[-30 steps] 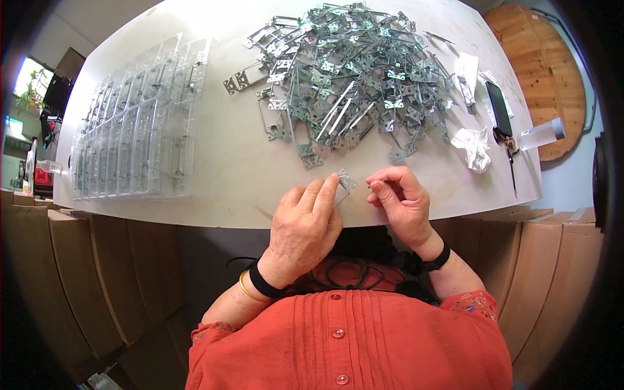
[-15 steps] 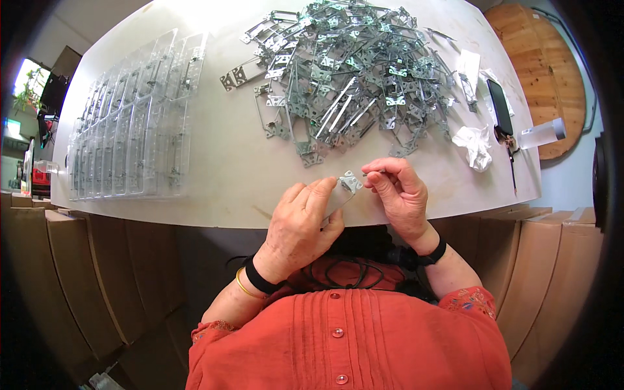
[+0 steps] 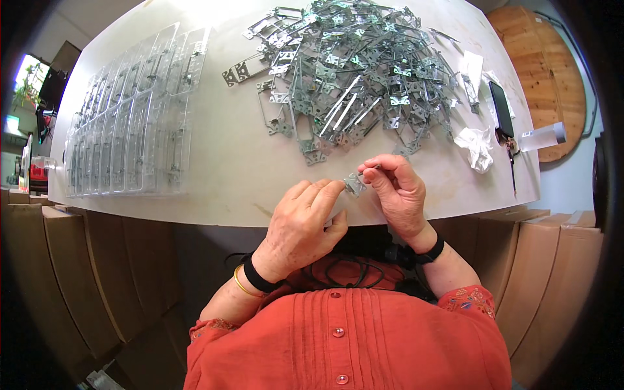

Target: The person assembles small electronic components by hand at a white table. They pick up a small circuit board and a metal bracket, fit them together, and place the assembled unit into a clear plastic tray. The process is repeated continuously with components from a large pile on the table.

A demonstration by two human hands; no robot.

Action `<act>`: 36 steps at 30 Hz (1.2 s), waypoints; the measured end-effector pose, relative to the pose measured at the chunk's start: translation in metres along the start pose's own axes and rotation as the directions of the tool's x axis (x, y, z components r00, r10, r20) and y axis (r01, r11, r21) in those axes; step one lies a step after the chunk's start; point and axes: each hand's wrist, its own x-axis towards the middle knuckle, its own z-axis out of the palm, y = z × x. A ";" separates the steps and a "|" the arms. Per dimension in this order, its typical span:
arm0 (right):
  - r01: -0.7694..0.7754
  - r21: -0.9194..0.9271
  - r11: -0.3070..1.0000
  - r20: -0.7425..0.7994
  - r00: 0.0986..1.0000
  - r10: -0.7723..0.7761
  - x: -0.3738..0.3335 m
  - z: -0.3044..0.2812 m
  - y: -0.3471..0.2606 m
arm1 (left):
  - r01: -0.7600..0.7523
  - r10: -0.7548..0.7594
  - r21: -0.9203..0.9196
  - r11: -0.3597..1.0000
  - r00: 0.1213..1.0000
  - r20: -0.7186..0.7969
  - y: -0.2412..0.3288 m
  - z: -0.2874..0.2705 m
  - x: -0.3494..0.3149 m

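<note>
My left hand (image 3: 302, 218) is closed around a small metal bracket (image 3: 354, 184) at the table's near edge. The bracket's plate, with cut-out holes, sticks out past the fingertips; the rest is hidden in the hand. Close on its right, my right hand (image 3: 400, 192) holds thumb and forefinger in a pinch. Something tiny and dark shows at those fingertips, too small to name. Beyond both hands lies a large tangled heap of similar metal brackets (image 3: 351, 78) with long thin rods.
Clear plastic trays (image 3: 123, 123) with metal parts in their slots stand at the left. To the right are crumpled tissue (image 3: 476, 146), a black phone (image 3: 500, 109) and a clear plastic tube (image 3: 541, 136). Cardboard boxes (image 3: 530, 279) flank me below the table (image 3: 227, 162).
The bracket has tilted and shifted slightly to the right with my left hand. My right fingertips have risen a little and now sit nearer the plate.
</note>
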 end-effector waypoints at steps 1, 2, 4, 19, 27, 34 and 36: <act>-0.001 -0.006 1.000 -0.003 1.000 0.001 0.000 0.000 0.000 | 0.000 0.000 0.001 1.000 1.000 0.005 0.000 0.000 0.000; -0.002 -0.014 1.000 0.018 1.000 0.002 0.000 -0.001 0.001 | -0.005 0.005 0.002 1.000 1.000 0.004 0.001 0.000 0.000; -0.002 -0.029 1.000 0.058 0.998 0.003 0.000 -0.003 0.002 | -0.016 0.016 0.003 1.000 1.000 0.002 0.002 0.000 0.001; 0.040 -0.139 0.989 0.029 0.999 -0.036 0.001 0.000 -0.003 | -0.020 0.019 0.026 0.999 1.000 0.018 0.002 0.001 0.000; 0.112 -0.230 0.967 0.045 0.993 -0.105 0.002 0.001 -0.005 | -0.027 0.027 0.036 0.999 1.000 0.016 0.003 0.002 -0.001; 0.141 -0.252 0.957 0.053 0.990 -0.131 0.003 0.001 -0.006 | -0.030 0.029 0.050 0.998 0.999 0.022 0.003 0.002 -0.001; 0.130 -0.237 0.963 0.053 0.991 -0.121 0.002 0.001 -0.005 | -0.029 0.028 0.047 0.998 0.999 0.020 0.004 0.002 -0.001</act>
